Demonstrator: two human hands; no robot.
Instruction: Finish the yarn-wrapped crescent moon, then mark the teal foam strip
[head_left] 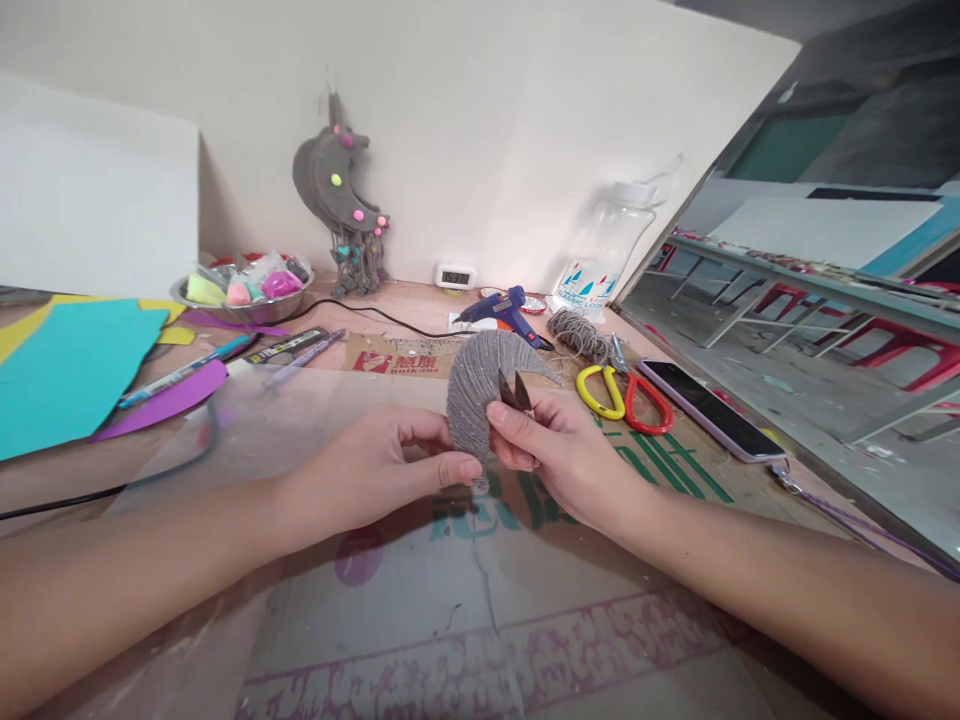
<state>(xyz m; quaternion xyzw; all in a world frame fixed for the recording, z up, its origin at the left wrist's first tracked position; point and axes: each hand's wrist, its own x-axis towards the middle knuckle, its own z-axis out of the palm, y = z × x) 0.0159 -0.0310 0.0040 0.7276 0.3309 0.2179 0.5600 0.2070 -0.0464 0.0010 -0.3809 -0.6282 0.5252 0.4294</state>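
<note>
Between my two hands is a crescent moon wrapped in grey yarn (pixel 474 378), its curved back facing up. My left hand (pixel 367 468) pinches its lower end between thumb and fingers. In my right hand (pixel 574 455) is a small pair of thread snips (pixel 514 392), dark blades pointing up and apart, handles mostly hidden in the fingers. That thumb rests by the inner edge of the crescent. Below the crescent, a thin strand hangs over the clear sheet (pixel 360 620) on printed cardboard (pixel 652 465).
A blue glue gun (pixel 499 308), a grey yarn bundle (pixel 579 335), yellow-and-red-handled scissors (pixel 622 390) and a phone (pixel 709 408) lie behind and right. A clay bowl (pixel 247 308), pens (pixel 187 372) and coloured sheets (pixel 75 370) are left. A decorated moon (pixel 322 180) hangs on the wall.
</note>
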